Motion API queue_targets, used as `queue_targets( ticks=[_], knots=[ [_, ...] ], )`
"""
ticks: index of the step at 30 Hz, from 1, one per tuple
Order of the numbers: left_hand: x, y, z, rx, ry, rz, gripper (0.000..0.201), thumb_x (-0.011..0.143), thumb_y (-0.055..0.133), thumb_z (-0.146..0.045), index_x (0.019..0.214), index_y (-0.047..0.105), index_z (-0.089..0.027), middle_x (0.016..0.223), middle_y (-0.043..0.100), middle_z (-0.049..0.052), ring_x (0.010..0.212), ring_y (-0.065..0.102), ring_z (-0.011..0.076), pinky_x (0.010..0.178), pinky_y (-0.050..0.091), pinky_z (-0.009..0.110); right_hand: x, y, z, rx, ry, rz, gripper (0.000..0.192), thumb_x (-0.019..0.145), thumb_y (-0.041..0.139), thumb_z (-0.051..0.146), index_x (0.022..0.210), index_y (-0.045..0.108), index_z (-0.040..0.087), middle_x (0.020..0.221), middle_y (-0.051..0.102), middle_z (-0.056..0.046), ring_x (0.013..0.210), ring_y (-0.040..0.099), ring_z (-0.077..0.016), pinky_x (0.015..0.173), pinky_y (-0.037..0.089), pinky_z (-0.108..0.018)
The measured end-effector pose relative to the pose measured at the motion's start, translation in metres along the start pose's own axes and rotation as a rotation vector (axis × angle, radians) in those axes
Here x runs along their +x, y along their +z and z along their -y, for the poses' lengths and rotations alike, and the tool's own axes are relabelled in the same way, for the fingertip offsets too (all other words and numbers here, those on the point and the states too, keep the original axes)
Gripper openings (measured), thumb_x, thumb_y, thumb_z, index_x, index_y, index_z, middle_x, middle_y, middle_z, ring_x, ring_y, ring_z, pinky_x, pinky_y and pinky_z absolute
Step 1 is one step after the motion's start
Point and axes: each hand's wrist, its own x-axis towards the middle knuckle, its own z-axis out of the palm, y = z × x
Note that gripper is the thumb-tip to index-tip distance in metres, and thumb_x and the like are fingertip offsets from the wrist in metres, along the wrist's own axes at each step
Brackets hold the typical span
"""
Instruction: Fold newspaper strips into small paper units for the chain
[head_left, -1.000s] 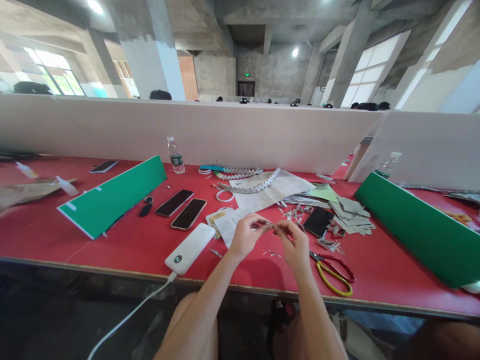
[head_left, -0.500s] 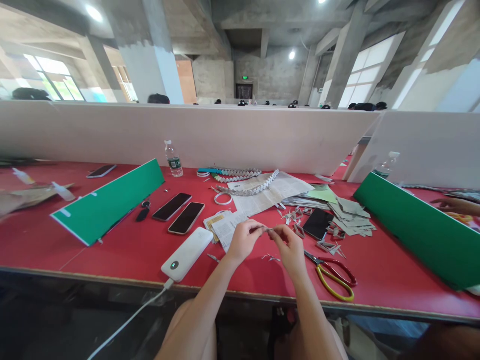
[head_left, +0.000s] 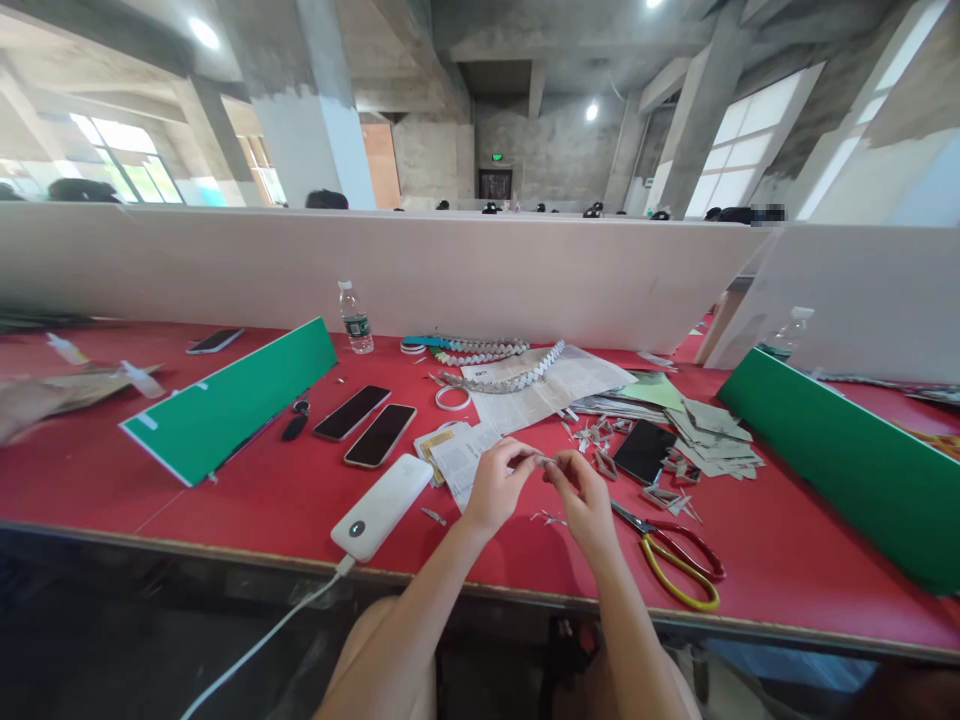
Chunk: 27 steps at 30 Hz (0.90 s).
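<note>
Your two hands have barely moved over the last second: they stay together above the red table (head_left: 225, 500), near its front edge, working the same small folded paper piece (head_left: 545, 463). The pinch has tightened a little and the fingers have turned slightly, which reads as a fold being pressed along, not a new piece being picked up.

Well to the left of your grip lies the white power bank (head_left: 382, 507), its cable hanging off the edge, and beyond it two dark phones (head_left: 366, 423) side by side.

Your left hand (head_left: 496, 486) is closed on the left end of the paper piece, thumb and forefinger pressed together on it. Just behind that hand sits a printed sheet (head_left: 459, 452), untouched.

The paper piece itself is held between the hands, just clear of the table top. It is too small to tell its exact fold.

Your right hand (head_left: 585, 500) pinches the other end, fingertips shut on it, meeting the left hand's fingers.

Below the grip a few tiny offcuts (head_left: 550, 518) lie on the table. Just to the right of your right hand rest the scissors (head_left: 675, 560), untouched, and behind them a dark phone (head_left: 643, 451) among cut paper scraps (head_left: 712, 435).
</note>
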Motion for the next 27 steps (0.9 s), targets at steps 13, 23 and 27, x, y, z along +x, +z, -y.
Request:
queue_targets(
  ticks=[13,23,27],
  knots=[
    [0.002,-0.004,0.004,-0.068,-0.057,-0.078,0.010,0.075,0.059,-0.021,0.066,0.061,-0.015,0.068,0.062,0.003,0.068,0.058,0.0149,0.066,0.045,0.026,-0.004,0.009,0.008,-0.016,-0.002,0.021,0.020,0.087,0.048,0.034,0.077,0.055,0.018,0.070,0.059,-0.002,0.067,0.055,-0.0148,0.066,0.043,-0.026],
    [0.001,-0.003,0.007,-0.170,-0.122,0.014,0.020,0.078,0.061,-0.031,0.089,0.067,-0.015,0.089,0.067,0.008,0.084,0.063,0.0189,0.075,0.049,0.029,-0.003,0.005,0.015,-0.073,0.016,-0.020,0.024,0.086,0.047,0.037,0.071,0.052,0.019,0.066,0.058,-0.001,0.063,0.052,-0.0144,0.061,0.040,-0.025],
    [0.001,-0.003,0.003,-0.144,-0.099,0.038,0.017,0.079,0.058,-0.029,0.083,0.067,-0.015,0.085,0.067,0.007,0.082,0.062,0.0182,0.074,0.048,0.027,-0.004,0.004,0.012,-0.079,0.003,-0.007,0.023,0.086,0.047,0.036,0.072,0.052,0.019,0.066,0.057,-0.001,0.063,0.052,-0.0142,0.062,0.040,-0.026]
  ],
)
